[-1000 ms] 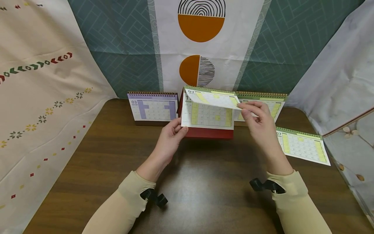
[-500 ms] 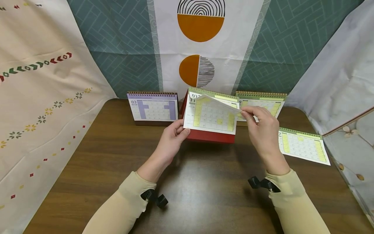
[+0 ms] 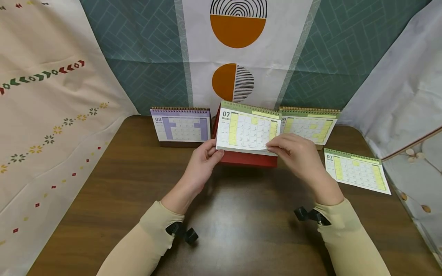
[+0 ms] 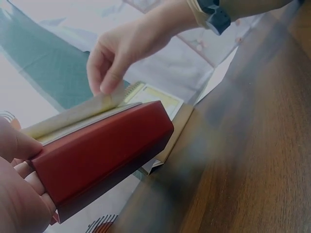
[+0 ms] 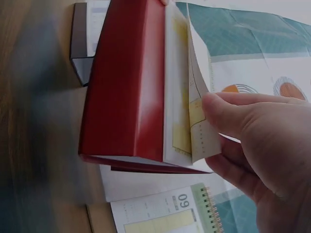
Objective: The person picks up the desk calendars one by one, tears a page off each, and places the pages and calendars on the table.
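Observation:
A red-based desk calendar (image 3: 248, 159) is tilted above the table at the middle of the head view. My left hand (image 3: 198, 166) grips its lower left corner, thumb in front. Green-topped and marked 07, the front page (image 3: 246, 128) hangs over the pages behind it. My right hand (image 3: 298, 155) pinches this page near its lower right corner. The right wrist view has the pinched page (image 5: 198, 114) bent away from the pages beneath, between thumb and fingers. In the left wrist view the red base (image 4: 107, 150) faces the camera, left fingers around its end.
Behind to the left stands a purple desk calendar (image 3: 183, 128) marked 03. A green one (image 3: 307, 128) marked 09 stands behind to the right, partly covered. A detached 07 calendar page (image 3: 357, 171) lies on the wooden table (image 3: 103, 214) at right. Patterned cloths hang around three sides.
My right hand has brought the lifted 07 page down and left, covering the page marked 11. The left hand keeps its grip; the calendar has tilted slightly.

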`<move>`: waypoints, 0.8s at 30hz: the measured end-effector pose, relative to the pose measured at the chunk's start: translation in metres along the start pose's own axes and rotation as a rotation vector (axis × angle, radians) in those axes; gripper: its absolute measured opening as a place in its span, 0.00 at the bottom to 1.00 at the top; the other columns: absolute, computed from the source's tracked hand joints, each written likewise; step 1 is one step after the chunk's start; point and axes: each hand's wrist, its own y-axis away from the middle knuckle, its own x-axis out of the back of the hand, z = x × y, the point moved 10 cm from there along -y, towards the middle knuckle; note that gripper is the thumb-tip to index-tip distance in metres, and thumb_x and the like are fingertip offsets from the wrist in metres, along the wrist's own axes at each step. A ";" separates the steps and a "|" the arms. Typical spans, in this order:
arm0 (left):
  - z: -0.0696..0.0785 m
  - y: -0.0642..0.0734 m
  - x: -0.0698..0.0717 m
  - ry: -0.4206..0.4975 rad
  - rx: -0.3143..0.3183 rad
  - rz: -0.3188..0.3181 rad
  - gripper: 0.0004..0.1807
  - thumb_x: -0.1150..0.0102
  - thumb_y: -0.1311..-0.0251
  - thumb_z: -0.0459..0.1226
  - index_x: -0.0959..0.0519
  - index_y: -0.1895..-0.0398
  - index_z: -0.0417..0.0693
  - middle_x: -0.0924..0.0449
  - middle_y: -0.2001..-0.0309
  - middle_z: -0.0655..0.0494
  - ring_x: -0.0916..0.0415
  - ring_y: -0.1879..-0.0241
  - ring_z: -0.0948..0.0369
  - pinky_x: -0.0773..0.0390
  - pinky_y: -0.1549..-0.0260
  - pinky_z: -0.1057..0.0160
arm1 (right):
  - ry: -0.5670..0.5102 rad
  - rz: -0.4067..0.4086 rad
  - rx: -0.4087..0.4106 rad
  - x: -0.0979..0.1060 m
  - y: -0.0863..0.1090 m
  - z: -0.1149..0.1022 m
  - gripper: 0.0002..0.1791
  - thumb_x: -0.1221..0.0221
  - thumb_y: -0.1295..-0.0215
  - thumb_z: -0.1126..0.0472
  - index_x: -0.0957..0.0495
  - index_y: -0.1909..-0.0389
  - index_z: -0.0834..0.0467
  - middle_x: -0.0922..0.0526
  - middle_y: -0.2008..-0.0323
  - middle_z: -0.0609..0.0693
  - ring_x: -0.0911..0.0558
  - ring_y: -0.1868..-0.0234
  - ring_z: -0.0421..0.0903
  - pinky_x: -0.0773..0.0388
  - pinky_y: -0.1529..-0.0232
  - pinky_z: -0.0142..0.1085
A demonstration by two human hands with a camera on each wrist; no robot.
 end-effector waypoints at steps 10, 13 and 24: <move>0.001 0.001 -0.001 0.004 0.005 0.000 0.20 0.48 0.18 0.27 0.26 0.27 0.33 0.14 0.37 0.40 0.16 0.45 0.59 0.22 0.36 0.59 | 0.062 -0.146 0.099 -0.031 0.002 -0.012 0.25 0.31 0.32 0.70 0.16 0.36 0.53 0.17 0.40 0.55 0.18 0.44 0.55 0.17 0.57 0.51; 0.001 0.001 -0.001 0.012 0.006 -0.003 0.20 0.48 0.18 0.27 0.25 0.28 0.33 0.13 0.38 0.41 0.15 0.46 0.59 0.22 0.37 0.60 | 0.072 -0.150 0.138 -0.035 0.002 -0.019 0.31 0.33 0.32 0.71 0.20 0.30 0.50 0.19 0.38 0.57 0.20 0.45 0.56 0.18 0.60 0.49; 0.001 0.002 -0.010 0.017 0.022 -0.053 0.18 0.46 0.19 0.26 0.24 0.30 0.34 0.12 0.41 0.40 0.14 0.50 0.59 0.20 0.41 0.61 | 0.065 -0.076 0.170 -0.036 -0.002 -0.031 0.28 0.18 0.40 0.60 0.14 0.39 0.52 0.17 0.47 0.55 0.17 0.53 0.52 0.15 0.60 0.47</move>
